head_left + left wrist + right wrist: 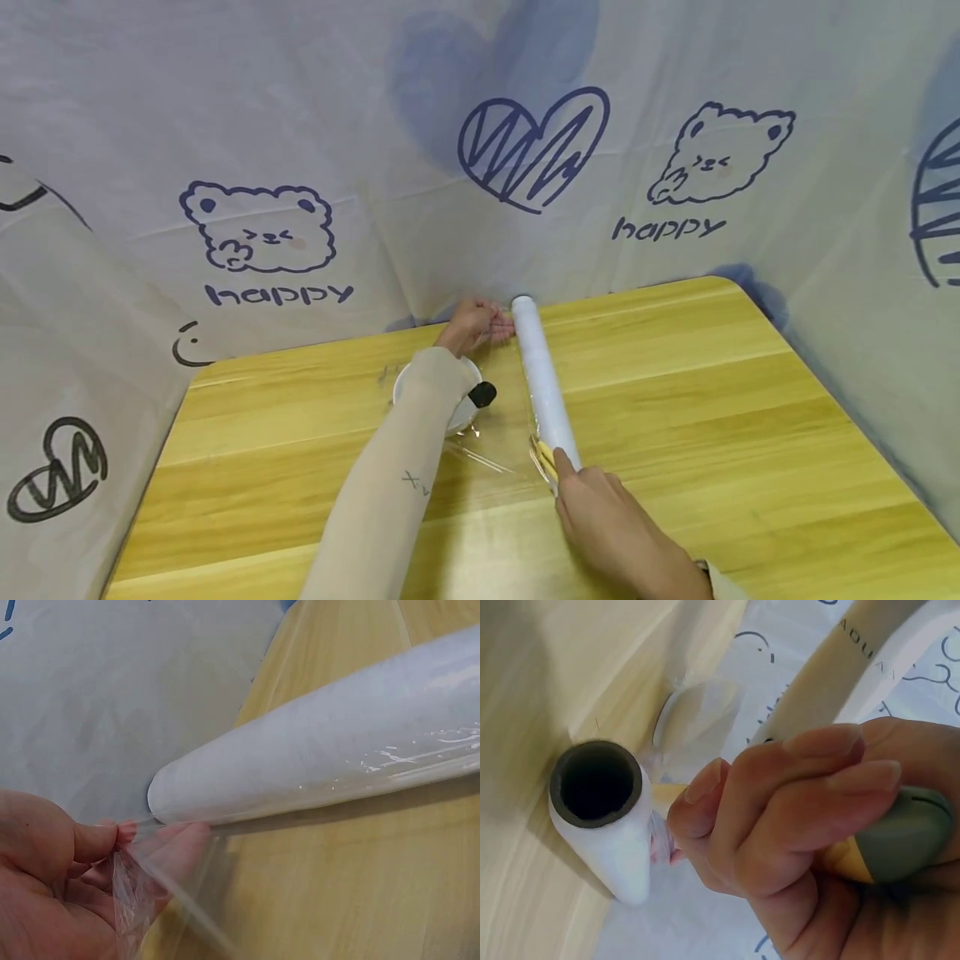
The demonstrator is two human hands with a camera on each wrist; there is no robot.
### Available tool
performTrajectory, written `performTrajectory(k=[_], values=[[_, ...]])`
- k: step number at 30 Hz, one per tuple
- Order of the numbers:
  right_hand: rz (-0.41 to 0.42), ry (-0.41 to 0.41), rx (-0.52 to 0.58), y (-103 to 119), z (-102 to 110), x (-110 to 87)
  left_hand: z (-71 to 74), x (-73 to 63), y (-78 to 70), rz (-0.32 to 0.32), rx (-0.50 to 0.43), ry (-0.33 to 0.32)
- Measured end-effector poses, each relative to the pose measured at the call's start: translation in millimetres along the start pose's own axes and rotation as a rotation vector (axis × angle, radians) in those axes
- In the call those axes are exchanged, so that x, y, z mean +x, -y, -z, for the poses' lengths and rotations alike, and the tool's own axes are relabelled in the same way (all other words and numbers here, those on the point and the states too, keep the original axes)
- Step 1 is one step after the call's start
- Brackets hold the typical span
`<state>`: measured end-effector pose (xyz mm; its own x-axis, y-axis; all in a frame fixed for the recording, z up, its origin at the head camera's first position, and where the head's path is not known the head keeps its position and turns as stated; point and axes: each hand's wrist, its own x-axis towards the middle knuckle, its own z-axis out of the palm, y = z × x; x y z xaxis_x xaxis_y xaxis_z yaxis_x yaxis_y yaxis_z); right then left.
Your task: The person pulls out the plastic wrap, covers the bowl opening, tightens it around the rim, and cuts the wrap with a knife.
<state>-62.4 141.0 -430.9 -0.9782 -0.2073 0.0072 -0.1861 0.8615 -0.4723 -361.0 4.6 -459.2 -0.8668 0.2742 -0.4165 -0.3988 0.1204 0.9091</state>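
A white roll of cling film (542,367) lies lengthwise on the table, its hollow core facing the right wrist view. At the far end, my left hand (476,323) pinches the clear film (135,892) between thumb and finger, other fingers stretched beneath it. My right hand (611,521) curls round a utility knife (907,840) with a yellow body and grey-green end, beside the roll's near end. Its yellow front (546,458) meets the film along the roll; the blade is hidden. A white bowl (401,385) sits under my left forearm, partly covered by it.
Loose film (480,457) spreads over the wooden table (712,400) near the bowl. A small black object (482,394) shows beside my left cuff. Printed cloth (405,250) hangs behind the table's far edge and along both sides.
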Motion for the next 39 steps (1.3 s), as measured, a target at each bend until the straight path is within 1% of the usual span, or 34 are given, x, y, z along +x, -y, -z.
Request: performTrajectory(k=[5, 10, 13, 15, 17, 19, 20, 22, 24, 26, 28, 30, 33, 35, 37, 39], values=[[0.018, 0.016, -0.004, -1, -1, -10.5, -0.1, -0.4, -1.2, -0.004, -0.02, 0.01], [0.059, 0.032, 0.016, -1, -3, -21.3, 1.1, -2.6, -0.4, -0.023, 0.007, 0.005], [0.075, 0.076, 0.06, -2, -3, -27.5, 2.9, -2.9, 0.4, -0.04, 0.025, -0.008], [0.08, 0.107, 0.083, -3, -3, -31.4, 3.6, -3.9, 0.7, -0.052, 0.01, -0.002], [0.098, 0.125, 0.094, -4, -3, -35.0, 4.5, -5.8, 1.1, -0.068, 0.026, 0.0], [0.123, 0.119, 0.096, -6, -1, -37.8, 5.5, -9.2, 0.9, -0.094, 0.094, -0.011], [0.128, 0.114, 0.098, -8, 1, -38.4, 5.9, -10.8, 0.7, -0.11, 0.154, -0.017], [0.121, 0.096, 0.103, -12, 8, -39.0, 6.8, -14.2, -0.8, -0.138, 0.314, -0.041], [0.109, 0.04, 0.093, -16, 17, -37.4, 6.8, -17.6, -3.6, -0.139, 0.473, -0.062], [0.08, -0.019, 0.079, -20, 25, -32.5, 9.1, -22.1, -7.0, -0.126, 0.603, -0.067], [0.046, -0.086, 0.056, -25, 32, -25.6, 11.6, -28.3, -11.4, -0.117, 0.707, -0.057], [0.013, -0.142, 0.041, -32, 37, -15.7, 15.5, -36.8, -16.5, -0.13, 0.804, -0.032], [-0.048, -0.209, 0.016, -46, 39, 0.4, 24.9, -51.3, -23.0, -0.17, 0.922, 0.025], [-0.077, -0.248, 0.0, -59, 38, 9.8, 32.7, -60.8, -25.7, -0.206, 0.982, 0.072], [-0.098, -0.291, -0.03, -73, 37, 16.9, 40.6, -68.9, -25.7, -0.252, 1.018, 0.105], [-0.118, -0.325, -0.059, -88, 37, 23.3, 47.5, -78.2, -24.6, -0.301, 1.025, 0.123]])
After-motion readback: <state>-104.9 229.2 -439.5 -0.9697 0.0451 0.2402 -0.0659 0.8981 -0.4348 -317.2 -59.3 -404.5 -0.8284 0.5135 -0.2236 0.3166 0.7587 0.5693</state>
